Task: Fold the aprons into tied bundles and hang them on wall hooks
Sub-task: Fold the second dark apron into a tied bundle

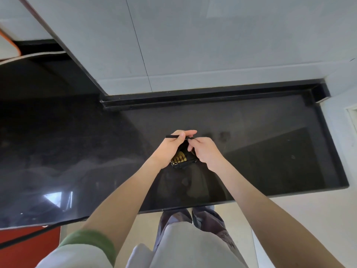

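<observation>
My left hand [170,147] and right hand [204,151] pinch the thin black strap [171,136] of a folded black cloth apron with gold print [180,159]. The bundle sits between my palms over the glossy black table [270,142].

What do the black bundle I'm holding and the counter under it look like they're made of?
Bundle: likely cloth, matte black with a gold print; it folds and creases softly, and its thin strap looks like flat fabric tape. Counter: probably polished stone or a stone-like slab, dark, speckled, glossy enough to mirror light.
</observation>
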Motion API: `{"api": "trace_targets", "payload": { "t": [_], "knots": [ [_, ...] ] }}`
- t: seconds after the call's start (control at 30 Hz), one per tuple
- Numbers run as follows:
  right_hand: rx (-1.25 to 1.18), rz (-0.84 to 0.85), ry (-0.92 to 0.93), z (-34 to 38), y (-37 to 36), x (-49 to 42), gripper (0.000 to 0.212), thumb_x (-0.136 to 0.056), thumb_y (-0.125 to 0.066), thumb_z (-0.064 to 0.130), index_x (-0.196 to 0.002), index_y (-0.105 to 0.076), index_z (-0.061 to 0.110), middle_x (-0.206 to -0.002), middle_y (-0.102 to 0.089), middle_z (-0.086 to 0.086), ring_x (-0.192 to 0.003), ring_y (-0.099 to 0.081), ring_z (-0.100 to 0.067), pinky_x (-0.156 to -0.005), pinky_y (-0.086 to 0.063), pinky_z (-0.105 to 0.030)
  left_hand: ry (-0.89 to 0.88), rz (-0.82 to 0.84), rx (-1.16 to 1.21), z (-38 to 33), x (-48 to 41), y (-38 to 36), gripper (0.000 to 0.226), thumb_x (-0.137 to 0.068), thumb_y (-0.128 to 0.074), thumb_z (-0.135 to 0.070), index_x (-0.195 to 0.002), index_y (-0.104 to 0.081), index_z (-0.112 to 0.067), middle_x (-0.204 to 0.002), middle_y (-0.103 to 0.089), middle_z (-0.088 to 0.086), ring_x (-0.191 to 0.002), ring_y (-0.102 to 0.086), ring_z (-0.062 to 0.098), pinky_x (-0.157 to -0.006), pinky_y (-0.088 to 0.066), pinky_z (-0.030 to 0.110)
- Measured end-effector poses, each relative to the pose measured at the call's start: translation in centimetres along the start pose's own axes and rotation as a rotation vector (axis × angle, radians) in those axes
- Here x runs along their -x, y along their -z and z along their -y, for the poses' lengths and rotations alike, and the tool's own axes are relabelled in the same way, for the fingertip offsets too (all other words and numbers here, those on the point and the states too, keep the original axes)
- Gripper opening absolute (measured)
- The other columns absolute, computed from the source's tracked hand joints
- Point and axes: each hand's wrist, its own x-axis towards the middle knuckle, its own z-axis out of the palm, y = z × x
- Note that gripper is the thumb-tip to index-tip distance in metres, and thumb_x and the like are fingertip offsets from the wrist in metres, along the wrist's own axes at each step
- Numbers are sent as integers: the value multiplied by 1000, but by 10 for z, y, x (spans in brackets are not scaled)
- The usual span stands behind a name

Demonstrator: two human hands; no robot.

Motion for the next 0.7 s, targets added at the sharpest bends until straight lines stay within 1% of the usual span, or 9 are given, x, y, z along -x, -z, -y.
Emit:
{"api": "trace_targets", "payload": {
  "t": [0.1,0.23,0.33,0.4,0.43,0.5,0.57,0.63,0.7],
  "knots": [
    [-470,23,-133,-5,-1,1,26,-99,-50,15,-80,-67,10,-46,-32,-1,-40,-20,-10,-39,-15,-24,-28,20,-14,2,-2,1,33,-104,-34,-27,-115,-66,-27,-125,-59,-3,-116,-55,11,-106,-44,32],
    [-770,123,-54,-9,6,2,17,-100,-48,15,-97,-62,7,-50,-37,0,-45,-29,-9,-43,-26,-21,-56,55,-64,4,-4,3,31,-104,-37,-27,-113,-67,-30,-134,-52,-16,-122,-50,8,-110,-39,35],
    [-767,4,-53,-2,9,-1,19,-100,-51,23,-87,-61,12,-70,-48,-1,-64,-44,-10,-63,-41,-22,-48,53,-48,2,-3,3,34,-102,-36,-33,-112,-68,-25,-144,-43,-16,-127,-47,10,-109,-39,32],
    [-859,-42,-59,1,10,-2,25,-101,-47,23,-82,-57,10,-85,-59,-5,-86,-59,-15,-85,-46,-28,-31,19,1,-2,-1,2,39,-97,-35,-43,-98,-69,-23,-145,-44,-13,-129,-46,13,-110,-39,34],
    [-968,-32,-61,2,10,-2,29,-103,-45,22,-80,-55,8,-85,-62,-7,-90,-63,-18,-90,-45,-31,-16,2,43,-2,0,1,41,-97,-34,-43,-88,-67,-20,-143,-47,-10,-128,-47,15,-110,-38,36],
    [-1252,-6,-88,-1,11,-1,37,-104,-40,22,-72,-50,7,-66,-54,-8,-70,-62,-19,-82,-51,-33,26,0,101,-2,-2,2,47,-103,-28,-34,-70,-57,-17,-134,-55,-5,-122,-51,19,-108,-39,36],
    [-1416,-19,-112,-12,13,-4,41,-105,-35,24,-69,-47,9,-53,-37,-3,-46,-41,-14,-56,-45,-26,56,12,96,-3,-2,5,54,-106,-26,-24,-61,-55,-21,-119,-60,-1,-107,-54,20,-98,-43,32],
    [-1345,-40,-91,-27,16,-9,41,-106,-31,24,-69,-44,10,-48,-32,1,-39,-29,-11,-43,-32,-22,88,35,75,-6,0,9,48,-106,-27,-20,-65,-52,-12,-95,-57,1,-89,-50,17,-83,-45,23],
    [-1163,-70,-65,-39,22,-14,40,-105,-33,18,-67,-42,11,-48,-30,2,-40,-25,-9,-42,-27,-22,115,67,32,-8,0,10,40,-106,-28,-16,-72,-46,-4,-79,-52,-3,-78,-46,13,-71,-44,15]
  ]
}}
